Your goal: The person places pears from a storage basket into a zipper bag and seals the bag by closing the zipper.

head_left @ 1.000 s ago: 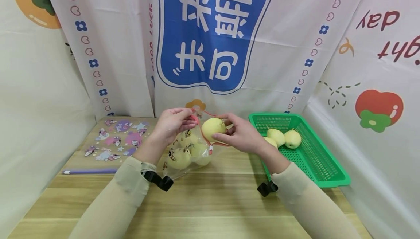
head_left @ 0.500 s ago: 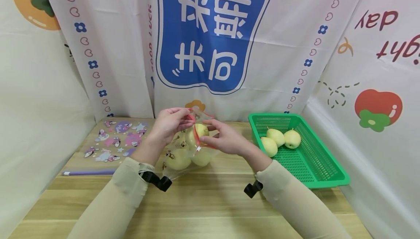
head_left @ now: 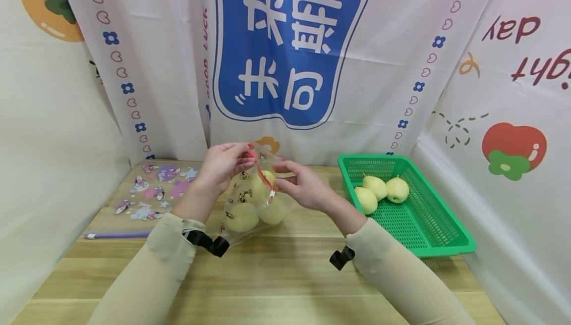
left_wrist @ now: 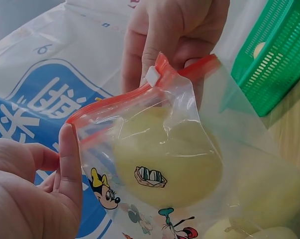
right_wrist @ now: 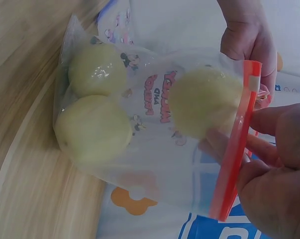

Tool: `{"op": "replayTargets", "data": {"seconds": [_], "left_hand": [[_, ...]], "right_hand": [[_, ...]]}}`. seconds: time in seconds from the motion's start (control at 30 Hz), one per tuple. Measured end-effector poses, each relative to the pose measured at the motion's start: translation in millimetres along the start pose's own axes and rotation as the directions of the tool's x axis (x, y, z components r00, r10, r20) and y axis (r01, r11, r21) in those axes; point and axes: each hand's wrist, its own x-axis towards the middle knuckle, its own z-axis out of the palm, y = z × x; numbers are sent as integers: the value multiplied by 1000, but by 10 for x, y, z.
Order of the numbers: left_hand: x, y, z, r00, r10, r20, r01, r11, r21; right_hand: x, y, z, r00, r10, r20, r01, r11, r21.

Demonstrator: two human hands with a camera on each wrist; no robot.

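Note:
A clear zip bag [right_wrist: 159, 159] printed with cartoon figures and edged in red stands at the table's middle, holding several pale yellow pears. At its top left corner, my left hand [head_left: 220, 164] pinches the red zip edge [left_wrist: 105, 103] between thumb and fingers. My right hand [head_left: 305, 186] is at the bag's mouth; in the right wrist view its fingertips [right_wrist: 215, 142] show through the film against the uppermost pear [right_wrist: 204, 102]. That pear sits just below the zip, above two lower pears. A white slider [left_wrist: 152, 76] sits on the zip. The film partly blurs the right fingers.
A green basket [head_left: 446, 206] with several pears [head_left: 397, 189] stands to the right. On the left, a flat printed bag [head_left: 151, 186] with a purple slide strip [head_left: 118, 235] lies on the wooden table [head_left: 267, 275]. A printed cloth hangs behind.
My right hand has moved left, and the pear it held outside the bag is now within the mouth. My left hand has shifted slightly left and up with the bag's edge.

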Motion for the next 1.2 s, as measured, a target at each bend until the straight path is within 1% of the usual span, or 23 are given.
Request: {"op": "replayTargets", "data": {"seconds": [0.13,0.27,0.43,0.63,0.73,0.87,0.97,1.03,1.2], "left_hand": [[2,2,-17,1000,10,-18,-10,1000,-23],[10,0,-17,1000,18,-24,-19,999,-32],[17,-12,-17,1000,9,-28,-10,1000,-27],[11,-17,-14,999,1,-39,-1,1000,-21],[15,-23,-16,999,-2,-39,1,1000,-23],[20,-28,-20,999,-4,-36,3,1000,-26],[20,-29,-22,999,-5,-35,4,1000,-24],[23,-33,-24,999,-5,-37,4,1000,-21],[21,-27,-18,999,-6,-34,5,999,-31]], "right_hand": [[-26,7,-25,999,-38,-12,38,999,-19],[-91,-32,-75,995,-83,-60,79,994,-77],[-192,-84,-147,986,-104,-129,81,982,-171],[-295,-98,-169,979,-105,-172,64,972,-226],[-327,-81,-135,985,-79,-156,39,968,-247],[-346,-35,-48,997,-14,-70,-8,953,-304],[-338,1,23,999,18,-41,-32,936,-351],[-328,16,56,999,19,-47,-34,932,-362],[-302,10,67,998,-23,-66,-1,936,-353]]}}
